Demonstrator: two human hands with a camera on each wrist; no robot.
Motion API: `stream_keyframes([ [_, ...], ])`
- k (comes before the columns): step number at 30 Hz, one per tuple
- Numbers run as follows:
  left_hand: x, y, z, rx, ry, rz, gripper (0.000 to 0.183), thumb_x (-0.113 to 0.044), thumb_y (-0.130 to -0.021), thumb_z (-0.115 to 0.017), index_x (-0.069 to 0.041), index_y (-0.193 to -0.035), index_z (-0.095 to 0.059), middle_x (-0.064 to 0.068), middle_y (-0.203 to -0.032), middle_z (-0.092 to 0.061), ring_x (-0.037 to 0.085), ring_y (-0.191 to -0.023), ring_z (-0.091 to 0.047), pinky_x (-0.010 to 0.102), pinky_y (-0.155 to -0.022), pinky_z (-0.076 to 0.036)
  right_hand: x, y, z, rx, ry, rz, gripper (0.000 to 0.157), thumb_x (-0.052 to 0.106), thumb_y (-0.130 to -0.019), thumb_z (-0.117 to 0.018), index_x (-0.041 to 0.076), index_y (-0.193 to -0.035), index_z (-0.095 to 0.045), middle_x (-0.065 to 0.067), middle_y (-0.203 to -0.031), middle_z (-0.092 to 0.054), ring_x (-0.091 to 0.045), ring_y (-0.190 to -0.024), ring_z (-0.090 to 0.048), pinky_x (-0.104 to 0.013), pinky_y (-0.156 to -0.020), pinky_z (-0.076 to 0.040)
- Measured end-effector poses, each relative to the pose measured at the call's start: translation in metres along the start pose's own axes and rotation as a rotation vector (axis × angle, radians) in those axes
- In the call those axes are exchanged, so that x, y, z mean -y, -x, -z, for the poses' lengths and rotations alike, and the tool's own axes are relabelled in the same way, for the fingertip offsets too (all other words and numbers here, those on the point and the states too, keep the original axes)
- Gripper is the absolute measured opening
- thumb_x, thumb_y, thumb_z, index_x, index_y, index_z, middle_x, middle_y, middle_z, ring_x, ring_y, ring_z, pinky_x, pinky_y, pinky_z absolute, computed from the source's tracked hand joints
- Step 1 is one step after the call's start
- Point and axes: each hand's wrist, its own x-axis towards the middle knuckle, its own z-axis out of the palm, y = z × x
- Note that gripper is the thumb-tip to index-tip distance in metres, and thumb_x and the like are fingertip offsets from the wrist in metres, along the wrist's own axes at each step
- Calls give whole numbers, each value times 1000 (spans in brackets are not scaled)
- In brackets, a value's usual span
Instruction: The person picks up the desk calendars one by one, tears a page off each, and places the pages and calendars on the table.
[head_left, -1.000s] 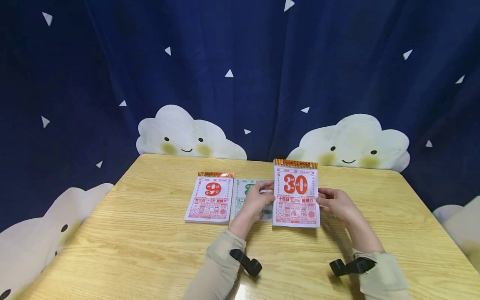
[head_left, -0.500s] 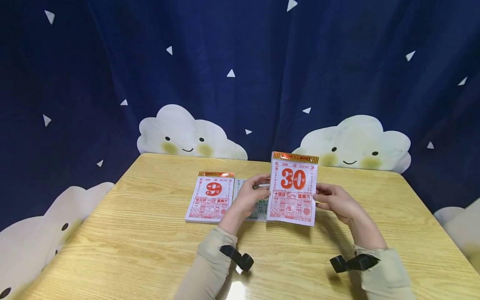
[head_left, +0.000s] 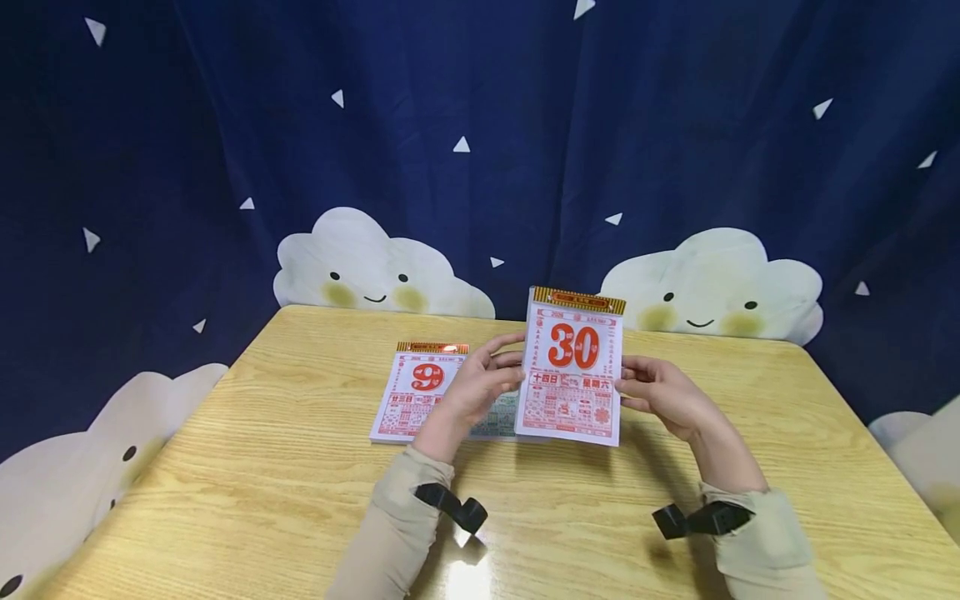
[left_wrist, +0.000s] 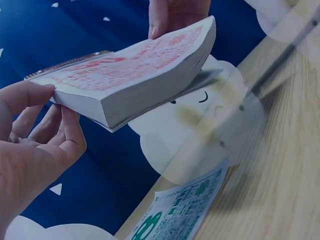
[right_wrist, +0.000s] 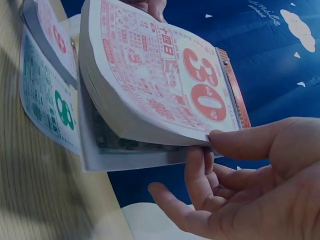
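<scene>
We pinch the 30 pad (head_left: 570,367) by its side edges, left hand (head_left: 471,390) and right hand (head_left: 666,397), tilted above the table (head_left: 247,508); on it lie the 8 sheet (head_left: 497,418) and, beside that, the 9 pad (head_left: 412,396).

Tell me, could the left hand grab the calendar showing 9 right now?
Probably not without letting go first: the left hand pinches the calendar showing 30. Otherwise, likely yes; the calendar showing 9 seems close by, with nothing visible lying on top.
</scene>
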Motion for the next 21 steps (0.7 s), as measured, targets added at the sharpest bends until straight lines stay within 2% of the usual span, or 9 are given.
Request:
stream_keyframes([
  [3, -4, 2, 3, -3, 42, -1, 53, 13, -82, -46, 2, -133, -38, 2, -101, -63, 13, -86, -61, 25, -71, -48, 2, -2, -2, -19, -23, 9, 54, 5, -92, -48, -16, -135, -23, -17, -112, -49, -4, -89, -57, -24, -83, -51],
  [7, -7, 4, 8, -32, 68, 9, 53, 15, -82, -45, 1, -133, -38, 3, -100, -63, 14, -85, -61, 24, -69, -48, 1, -6, -6, -92, -80, 8, 52, 5, -89, -53, -16, -131, -29, -3, -98, -50, -2, -84, -56, -22, -82, -51],
  [12, -7, 5, 16, -75, 53, 34, 53, 14, -82, -46, -2, -133, -40, 3, -98, -63, 13, -82, -61, 24, -68, -48, -3, -12, -13, -138, -173, -5, 45, 2, -87, -55, -14, -124, -36, -1, -95, -52, -5, -83, -57, -24, -80, -52],
  [15, -7, 7, 21, -98, 4, 32, 52, 12, -83, -48, -3, -133, -42, 3, -100, -63, 13, -83, -61, 24, -70, -49, -3, -17, -18, -140, -171, -5, 42, 2, -88, -54, -13, -124, -37, -1, -95, -52, -5, -83, -57, -24, -79, -52],
  [17, -8, 8, 25, -102, -63, 30, 52, 10, -84, -50, -5, -133, -43, 5, -105, -62, 12, -84, -61, 25, -73, -50, -2, -19, -21, -146, -157, 6, 42, 1, -88, -53, -13, -124, -37, -1, -95, -51, -5, -83, -56, -23, -79, -52],
  [21, -15, 10, 32, -55, -228, 39, 54, 3, -86, -54, -12, -136, -41, 12, -114, -56, 12, -88, -60, 33, -79, -52, 2, -21, -24, -177, -144, 28, 42, 1, -88, -52, -12, -125, -37, -2, -96, -50, -4, -83, -55, -21, -78, -52],
])
